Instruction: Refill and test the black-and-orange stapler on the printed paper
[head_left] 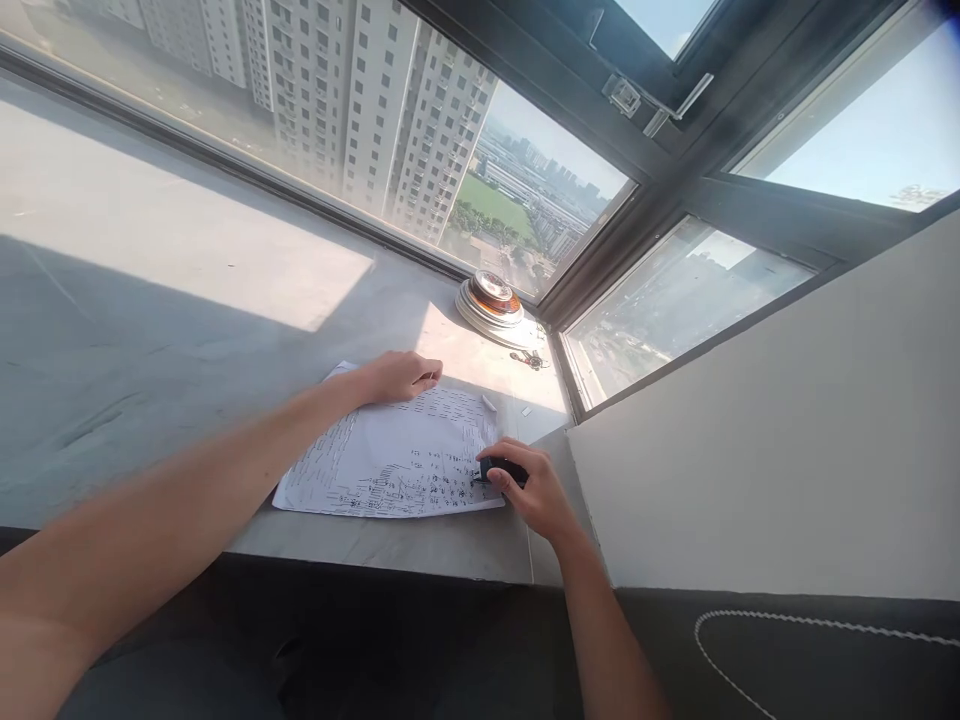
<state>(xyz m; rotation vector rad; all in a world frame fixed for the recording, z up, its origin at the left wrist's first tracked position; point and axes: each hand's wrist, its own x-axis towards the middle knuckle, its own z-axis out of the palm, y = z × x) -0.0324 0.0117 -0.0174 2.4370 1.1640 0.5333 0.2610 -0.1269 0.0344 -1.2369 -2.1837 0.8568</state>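
Note:
A printed sheet of paper [397,455] lies flat on a grey stone window sill [150,360]. My left hand [401,377] rests on the sheet's far edge with its fingers curled under, pressing the paper down. My right hand [529,490] sits at the sheet's right edge, closed around a small black object [501,470] that touches the paper. What the black object is I cannot make out.
A round stack of plates or lids with an orange top [493,303] stands in the sill's far corner, with a small dark item [534,359] beside it. Dark window frames [637,220] run behind. A white wall [772,450] closes the right side.

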